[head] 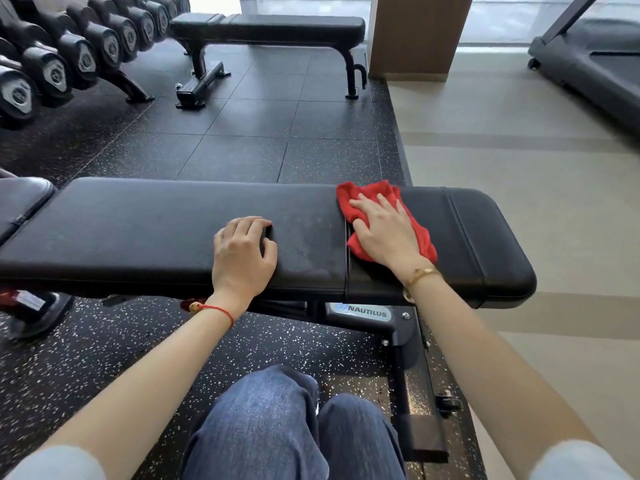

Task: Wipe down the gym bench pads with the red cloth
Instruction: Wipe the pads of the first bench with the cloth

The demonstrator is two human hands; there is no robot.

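a: what's your left hand [244,252] doing?

b: its grip is loosely curled, holding nothing, just resting on the long pad [156,230] of the bench.

a: and the red cloth [372,199]?

b: under my right hand [384,230], fingers flat, pressing it on the seat pad [485,244] beside the seam. i can't tell which parts are wiped yet.

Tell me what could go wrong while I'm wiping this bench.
The cloth sits right at the seam between pads, so an edge may snag there. The left hand covers part of the long pad, which could go unwiped. The cloth is bunched, so strokes may leave streaks.
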